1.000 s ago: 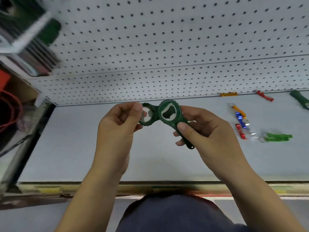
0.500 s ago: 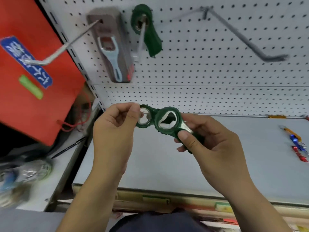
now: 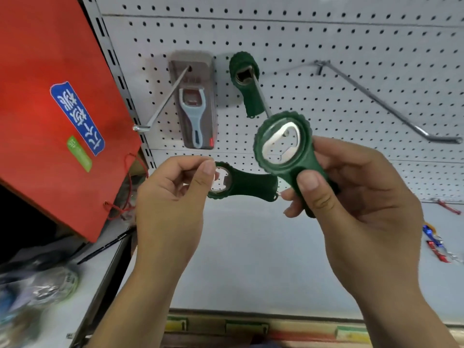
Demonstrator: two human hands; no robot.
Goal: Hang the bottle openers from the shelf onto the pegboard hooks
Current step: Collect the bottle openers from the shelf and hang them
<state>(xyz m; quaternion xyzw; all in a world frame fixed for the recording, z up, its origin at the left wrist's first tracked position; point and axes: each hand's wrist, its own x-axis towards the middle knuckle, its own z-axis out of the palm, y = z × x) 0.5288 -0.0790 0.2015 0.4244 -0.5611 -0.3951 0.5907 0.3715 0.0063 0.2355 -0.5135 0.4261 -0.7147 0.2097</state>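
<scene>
My right hand (image 3: pixel 356 209) grips a dark green bottle opener (image 3: pixel 288 149) by its handle, its round head raised to the tip of the middle pegboard hook (image 3: pixel 263 99). A second green bottle opener (image 3: pixel 244 183) lies level in my left hand (image 3: pixel 173 197), pinched at its ring end. One more green opener (image 3: pixel 244 81) hangs far back on that same hook. A packaged blue opener (image 3: pixel 194 104) hangs on the left hook (image 3: pixel 163 106). The long right hook (image 3: pixel 384 104) is bare.
A red paper bag (image 3: pixel 50 109) hangs at the left beside the pegboard (image 3: pixel 326 33). Small red, blue and orange openers (image 3: pixel 435 243) lie on the grey shelf (image 3: pixel 251 259) at the right. Blurred bags sit at the lower left.
The two green openers have come apart. My right hand lifted its opener up to the middle hook's tip, while my left stayed low. The view has tilted further up the pegboard.
</scene>
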